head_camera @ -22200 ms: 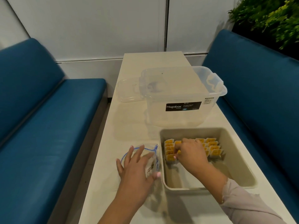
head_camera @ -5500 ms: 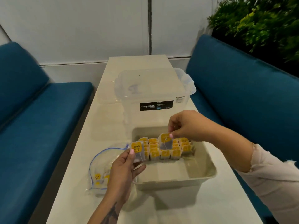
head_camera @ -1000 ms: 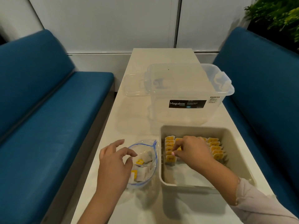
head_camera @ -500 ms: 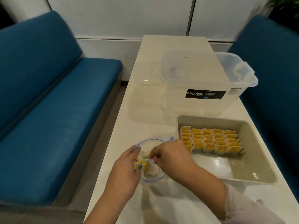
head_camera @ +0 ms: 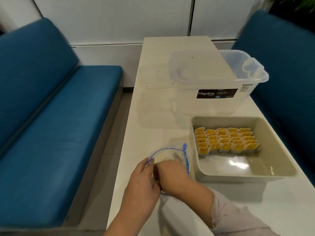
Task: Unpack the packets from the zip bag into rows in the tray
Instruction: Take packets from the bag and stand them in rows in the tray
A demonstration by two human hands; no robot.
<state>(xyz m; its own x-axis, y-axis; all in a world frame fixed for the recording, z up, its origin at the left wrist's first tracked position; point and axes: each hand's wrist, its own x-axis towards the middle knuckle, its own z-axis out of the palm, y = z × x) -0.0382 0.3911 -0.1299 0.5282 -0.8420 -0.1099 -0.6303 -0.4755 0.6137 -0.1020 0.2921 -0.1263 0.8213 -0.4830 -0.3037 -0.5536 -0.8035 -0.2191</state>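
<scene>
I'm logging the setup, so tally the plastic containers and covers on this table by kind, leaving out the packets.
Clear plastic storage box with a black label: 1
Flat clear plastic lid: 1
Beige plastic tray: 1
Clear zip bag with a blue seal: 1
Total: 4

Dim, soft overhead light; glare on the tray (head_camera: 238, 163) floor, edges blurred and bowed
</scene>
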